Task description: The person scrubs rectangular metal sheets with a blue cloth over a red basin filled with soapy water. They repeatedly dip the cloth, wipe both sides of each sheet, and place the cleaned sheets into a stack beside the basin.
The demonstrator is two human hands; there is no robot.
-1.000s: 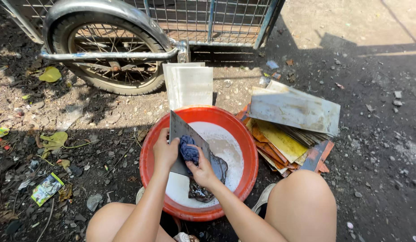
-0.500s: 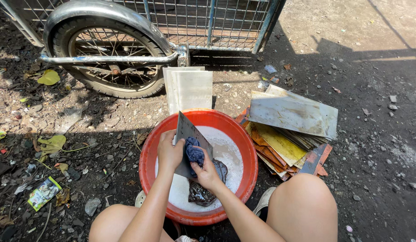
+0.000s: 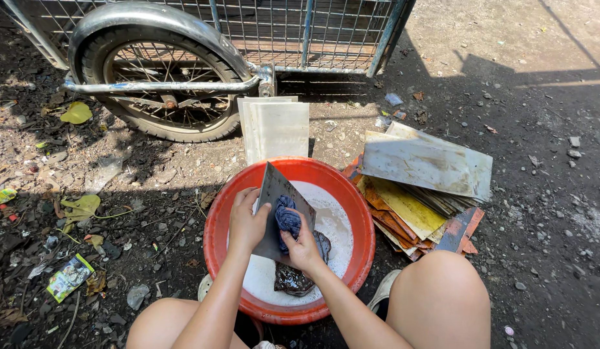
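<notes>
A round red basin (image 3: pixel 220 220) of soapy white water stands on the dirt between my knees. My left hand (image 3: pixel 246 222) grips the left edge of a grey rectangular tile (image 3: pixel 278 187), held upright and tilted over the water. My right hand (image 3: pixel 302 243) presses a wet dark blue cloth (image 3: pixel 287 218) against the tile's face. The cloth's dark tail (image 3: pixel 292 278) hangs down into the water.
A messy stack of used tiles (image 3: pixel 424 181), grey, yellow and orange, lies right of the basin. Pale tiles (image 3: pixel 275 126) lean upright behind it. A cart's spoked wheel (image 3: pixel 159 77) and wire cage stand at the back. Leaves, stones and litter lie on the left.
The tile has been tilted and shifted a little in my left hand while my right hand moved the cloth along its face, from higher up to lower down.
</notes>
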